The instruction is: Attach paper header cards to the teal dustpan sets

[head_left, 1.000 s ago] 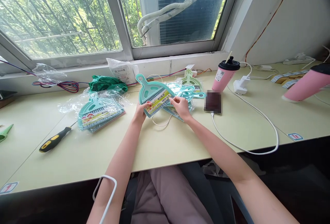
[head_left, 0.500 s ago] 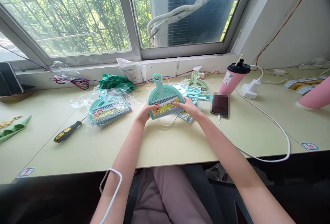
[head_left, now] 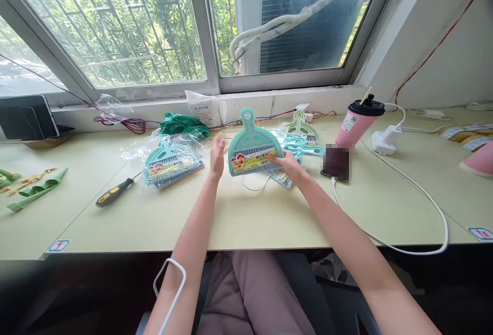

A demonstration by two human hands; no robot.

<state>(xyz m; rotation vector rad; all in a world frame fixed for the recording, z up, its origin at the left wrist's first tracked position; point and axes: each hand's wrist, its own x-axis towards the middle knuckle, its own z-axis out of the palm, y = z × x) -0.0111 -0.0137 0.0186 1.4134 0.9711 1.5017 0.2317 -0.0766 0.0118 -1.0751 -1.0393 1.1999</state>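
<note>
Presently grasping mint dustpan set by right edge with right hand, with thumb over right end of label and other fingers hidden behind. Holding it upright at mid-scene, partly masking packaged sets on far side. Holding left hand released, empty, just left of set, apart from it. Cannot make out pixelated dark object at right. Seeing only part of pink item, cut off at right edge.

Right hand partly hidden behind dustpan
</note>
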